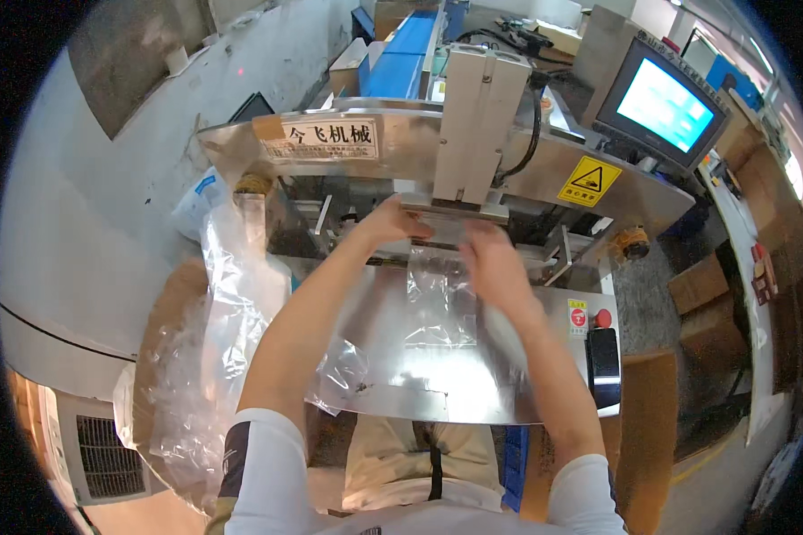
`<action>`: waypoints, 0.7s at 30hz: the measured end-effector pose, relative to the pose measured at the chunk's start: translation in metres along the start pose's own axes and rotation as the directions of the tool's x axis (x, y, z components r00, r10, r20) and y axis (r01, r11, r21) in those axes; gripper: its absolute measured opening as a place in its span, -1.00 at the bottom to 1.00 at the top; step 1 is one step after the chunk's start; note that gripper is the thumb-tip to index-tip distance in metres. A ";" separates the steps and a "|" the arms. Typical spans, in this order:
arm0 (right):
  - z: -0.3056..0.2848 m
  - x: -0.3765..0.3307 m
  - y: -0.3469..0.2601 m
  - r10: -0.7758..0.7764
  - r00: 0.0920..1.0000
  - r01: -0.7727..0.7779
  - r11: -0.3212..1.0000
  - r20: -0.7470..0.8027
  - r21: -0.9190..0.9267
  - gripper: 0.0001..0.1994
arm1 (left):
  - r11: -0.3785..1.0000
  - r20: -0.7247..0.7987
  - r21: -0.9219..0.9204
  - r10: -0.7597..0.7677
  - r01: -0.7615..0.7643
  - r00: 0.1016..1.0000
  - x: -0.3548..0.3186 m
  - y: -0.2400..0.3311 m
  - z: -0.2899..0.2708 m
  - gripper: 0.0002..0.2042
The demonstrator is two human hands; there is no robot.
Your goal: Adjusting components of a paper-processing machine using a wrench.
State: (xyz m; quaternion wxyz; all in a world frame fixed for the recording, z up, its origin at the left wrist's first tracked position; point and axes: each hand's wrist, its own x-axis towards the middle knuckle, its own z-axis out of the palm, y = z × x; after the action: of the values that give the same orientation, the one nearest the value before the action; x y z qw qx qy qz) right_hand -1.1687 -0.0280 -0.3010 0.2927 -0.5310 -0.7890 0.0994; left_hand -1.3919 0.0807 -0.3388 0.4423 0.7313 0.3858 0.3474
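A clear plastic bag (pixel 441 308) lies flat on the shiny metal work plate (pixel 401 403), its upper end running under the crossbar of a packaging machine (pixel 484 116). My left hand (pixel 394 223) reaches to the left end of that crossbar, fingers bent inward by the bag's upper end; what they grip is hidden. On the other side, my right hand (pixel 491 254) is smeared by motion, close to the bag's upper right corner. Its fingers are too blurred to read. A second clear bag (pixel 339 376) rests over the plate's left edge.
Clear plastic bags (pixel 227 294) heap up in a cardboard box (pixel 174 308) at my left. At right are a red push button (pixel 603 318), a lit screen (pixel 666 105) and an open carton (pixel 647 428). A blue conveyor belt (pixel 401 62) runs behind the machine.
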 end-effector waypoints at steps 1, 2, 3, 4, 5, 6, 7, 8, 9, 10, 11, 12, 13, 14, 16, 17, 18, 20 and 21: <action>0.008 -0.002 -0.007 -0.001 1.000 0.001 1.000 -0.001 -0.001 -0.68 | 0.990 -0.087 -0.101 0.087 -0.096 0.992 -0.002 0.000 0.006 -0.73; 0.020 -0.004 -0.010 -0.068 0.998 0.067 0.992 -0.005 -0.104 -0.65 | 0.990 -0.090 -0.098 0.088 -0.097 0.992 -0.008 -0.001 0.010 -0.73; 0.033 -0.005 -0.014 -0.143 0.990 0.141 0.970 0.003 -0.198 -0.63 | 0.873 -0.240 0.478 0.230 -0.091 0.943 -0.021 -0.006 0.012 -0.74; 0.039 -0.005 -0.013 -0.106 0.993 0.113 0.959 0.041 -0.261 -0.58 | 0.474 -0.269 0.880 0.424 0.041 0.865 -0.030 -0.008 0.019 -0.74; 0.036 -0.011 0.003 -0.083 0.996 0.089 0.955 0.035 -0.284 -0.58 | 0.537 -0.257 0.837 0.217 0.104 0.942 -0.038 0.035 0.047 -0.71; 0.034 -0.016 0.012 -0.073 0.997 0.074 0.953 0.014 -0.293 -0.57 | 0.568 -0.231 0.800 -0.004 0.192 0.973 -0.064 0.083 0.072 -0.66; 0.037 -0.015 0.004 -0.095 0.995 0.091 0.956 0.000 -0.278 -0.56 | 0.557 -0.179 0.825 0.100 0.094 0.979 -0.102 0.084 0.089 -0.61; 0.034 -0.016 0.001 -0.099 0.995 0.094 0.955 -0.001 -0.282 -0.56 | 0.454 -0.103 0.889 0.064 0.063 0.993 -0.138 0.094 0.114 -0.56; 0.031 -0.013 -0.007 -0.071 0.997 0.075 0.961 0.025 -0.268 -0.56 | 0.535 -0.117 0.844 0.103 0.044 0.988 -0.173 0.098 0.132 -0.52; 0.030 -0.010 -0.014 -0.040 0.998 0.053 0.965 0.054 -0.255 -0.57 | 0.613 -0.132 0.790 0.141 0.018 0.981 -0.200 0.099 0.146 -0.48; 0.031 -0.007 -0.019 -0.055 0.997 0.068 0.965 0.057 -0.254 -0.57 | 0.611 -0.146 0.791 0.142 0.029 0.979 -0.217 0.095 0.151 -0.48; 0.031 -0.006 -0.022 -0.036 0.998 0.047 0.967 0.049 -0.250 -0.56 | 0.636 -0.178 0.768 0.103 0.073 0.979 -0.230 0.088 0.156 -0.43; 0.032 -0.006 -0.022 -0.018 0.999 0.027 0.968 0.041 -0.248 -0.56 | 0.659 -0.209 0.743 0.064 0.115 0.976 -0.239 0.083 0.159 -0.39; 0.032 -0.006 -0.021 -0.028 0.999 0.038 0.966 0.044 -0.255 -0.56 | 0.694 -0.261 0.712 0.118 0.109 0.958 -0.245 0.079 0.162 -0.44; 0.035 -0.008 -0.016 -0.025 1.000 0.028 0.964 0.012 -0.266 -0.56 | 0.714 -0.261 0.693 0.123 0.098 0.957 -0.250 0.076 0.161 -0.45; 0.038 -0.008 -0.015 -0.032 0.999 0.035 0.961 0.013 -0.274 -0.56 | 0.728 -0.258 0.679 0.120 0.091 0.959 -0.252 0.076 0.160 -0.45; 0.039 -0.008 -0.014 -0.037 0.999 0.036 0.959 0.002 -0.282 -0.55 | 0.732 -0.267 0.675 0.128 0.090 0.955 -0.253 0.076 0.160 -0.45; 0.039 -0.008 -0.012 -0.050 0.999 0.045 0.954 -0.009 -0.298 -0.55 | 0.741 -0.297 0.665 0.150 0.091 0.943 -0.252 0.079 0.161 -0.49; 0.041 -0.011 -0.012 -0.045 0.999 0.039 0.951 -0.012 -0.306 -0.54 | 0.743 -0.303 0.663 0.155 0.091 0.940 -0.253 0.079 0.161 -0.49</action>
State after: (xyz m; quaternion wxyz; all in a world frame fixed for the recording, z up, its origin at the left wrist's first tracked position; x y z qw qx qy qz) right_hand -1.1991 -0.0364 -0.3326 0.2163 -0.5540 -0.8032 -0.0353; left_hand -1.3516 -0.2254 -0.3683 0.0717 0.7762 0.5418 0.3142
